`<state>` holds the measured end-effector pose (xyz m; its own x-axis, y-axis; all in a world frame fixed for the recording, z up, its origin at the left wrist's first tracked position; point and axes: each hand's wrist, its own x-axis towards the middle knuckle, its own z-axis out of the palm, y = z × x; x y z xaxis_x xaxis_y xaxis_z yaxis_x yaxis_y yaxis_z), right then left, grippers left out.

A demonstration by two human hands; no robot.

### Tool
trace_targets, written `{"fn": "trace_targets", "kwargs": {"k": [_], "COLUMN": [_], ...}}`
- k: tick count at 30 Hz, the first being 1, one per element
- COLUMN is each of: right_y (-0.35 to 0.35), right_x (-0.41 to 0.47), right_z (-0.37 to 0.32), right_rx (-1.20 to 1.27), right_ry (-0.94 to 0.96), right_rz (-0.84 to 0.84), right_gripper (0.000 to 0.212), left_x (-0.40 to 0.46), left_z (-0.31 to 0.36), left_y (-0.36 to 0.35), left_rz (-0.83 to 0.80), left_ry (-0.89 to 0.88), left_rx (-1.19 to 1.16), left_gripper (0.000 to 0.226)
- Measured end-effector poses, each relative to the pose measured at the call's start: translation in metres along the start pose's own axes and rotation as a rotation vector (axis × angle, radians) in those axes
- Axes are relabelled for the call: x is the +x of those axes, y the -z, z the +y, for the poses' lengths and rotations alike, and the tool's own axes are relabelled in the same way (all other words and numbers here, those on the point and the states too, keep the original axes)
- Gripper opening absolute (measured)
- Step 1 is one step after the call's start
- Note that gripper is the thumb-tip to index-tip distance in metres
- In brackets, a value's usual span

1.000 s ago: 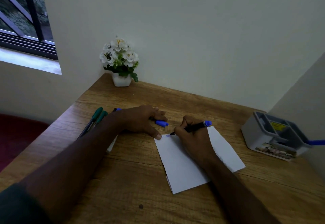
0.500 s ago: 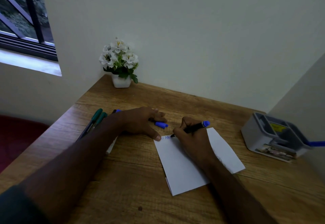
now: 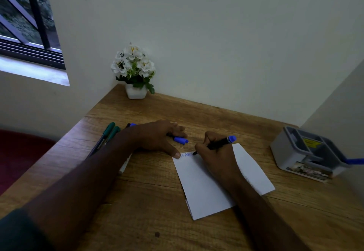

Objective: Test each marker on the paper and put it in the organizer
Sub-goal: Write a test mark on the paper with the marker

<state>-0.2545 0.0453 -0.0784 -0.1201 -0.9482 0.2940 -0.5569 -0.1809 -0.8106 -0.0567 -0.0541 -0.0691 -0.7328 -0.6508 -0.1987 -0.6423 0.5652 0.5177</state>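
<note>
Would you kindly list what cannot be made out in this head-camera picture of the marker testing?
- Blue writing on the white folded paper: too small to read.
- Markers beside the green-capped pens: hidden under the left hand and forearm.
- Blue marker in the grey plastic organizer: cut off by the right edge.
- Grip of the right hand on the black marker with blue end: fingers hide the barrel.

The desk (image 3: 157,201) is showing matt, grained wood. The sheet (image 3: 204,187) is presenting as smooth white paper, and the organizer (image 3: 291,152) is appearing as matt grey plastic.
</note>
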Motion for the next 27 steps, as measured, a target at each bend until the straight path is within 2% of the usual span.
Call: {"fn": "trace_targets", "kwargs": {"k": [3,7,17,27], "right_y": [-0.0011,0.0072,0.0056,0.004], "right_x": [0.0003,0.0026,0.0019,0.0036], "right_z": [-0.0012,0.0017,0.0026,0.0072], "right_rx": [-0.023,0.014,-0.113,-0.072], "right_ry": [-0.016,-0.021,-0.048,-0.053], "right_rz": [-0.018,0.06,-0.021,-0.016], "right_gripper": [0.031,0.028,0.027,0.025], "left_x": [-0.0015,-0.0025,-0.004,-0.0053], "left_z": [0.002,0.0042,0.0048,0.007], "left_y": [0.0011,0.0019,0.0024,0.0028], "left_rz": [0.004,-0.002,-0.004,0.006], "left_ry": [0.001,0.008,0.013,0.022], "left_rx": [-0.006,-0.017,-0.023,-0.034], "left_gripper": [0.079,0.077,0.079,0.078]}}
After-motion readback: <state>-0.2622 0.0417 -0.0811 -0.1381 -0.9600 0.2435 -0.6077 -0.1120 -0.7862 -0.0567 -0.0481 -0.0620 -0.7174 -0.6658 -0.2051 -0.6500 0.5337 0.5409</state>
